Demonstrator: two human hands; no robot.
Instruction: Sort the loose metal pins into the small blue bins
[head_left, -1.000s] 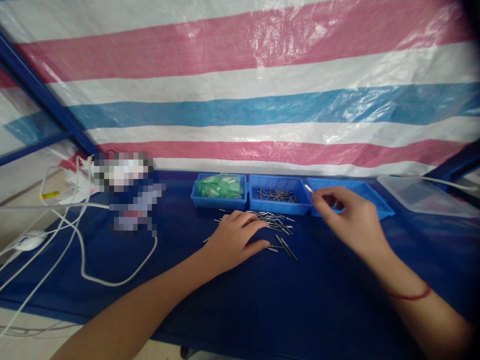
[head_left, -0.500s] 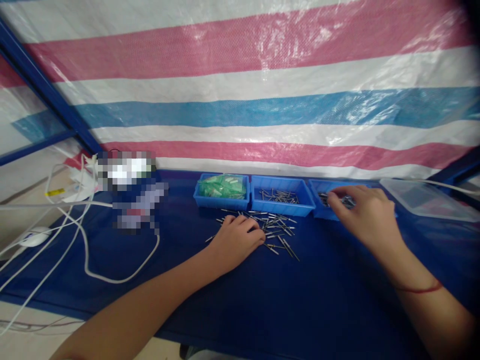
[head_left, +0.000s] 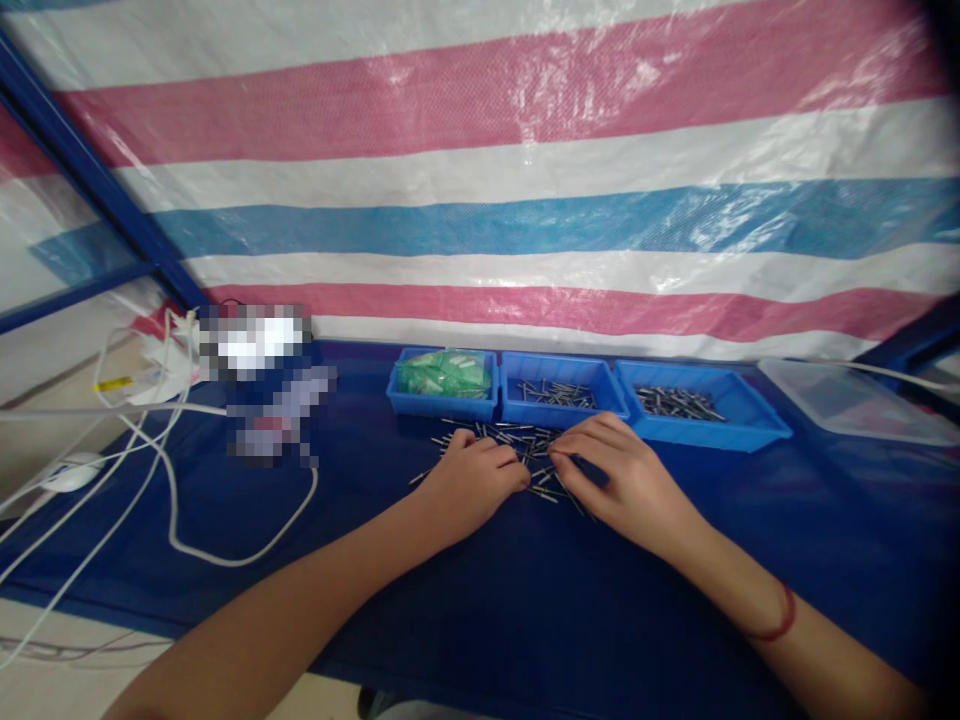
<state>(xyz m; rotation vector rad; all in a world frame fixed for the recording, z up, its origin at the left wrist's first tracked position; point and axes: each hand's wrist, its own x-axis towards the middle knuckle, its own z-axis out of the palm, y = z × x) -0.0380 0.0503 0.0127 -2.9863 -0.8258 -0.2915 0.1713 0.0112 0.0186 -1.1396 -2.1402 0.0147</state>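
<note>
A loose pile of thin metal blind rivets [head_left: 510, 432] lies on the blue table in front of the bins. My left hand [head_left: 474, 483] rests on the near left side of this pile, its fingers curled down; whatever is under them is hidden. At the pile's right side is my right hand [head_left: 615, 480], thumb and forefinger brought together in a pinch among the rivets. Its fingertips hide what they hold, if anything. Behind my hands stand the middle blue bin [head_left: 611, 405] and the right blue bin [head_left: 750, 432], both with rivets inside.
The left blue bin [head_left: 442, 405] holds a green plastic bag [head_left: 446, 373]. A clear plastic lid [head_left: 847, 400] lies at the right back. White cables [head_left: 225, 563] and a white mouse-like object [head_left: 71, 472] are on the left. A striped sheet [head_left: 480, 230] hangs behind.
My right hand has moved left from over the right bin down to the rivet pile, uncovering that bin's contents. My left hand has stayed almost in place.
</note>
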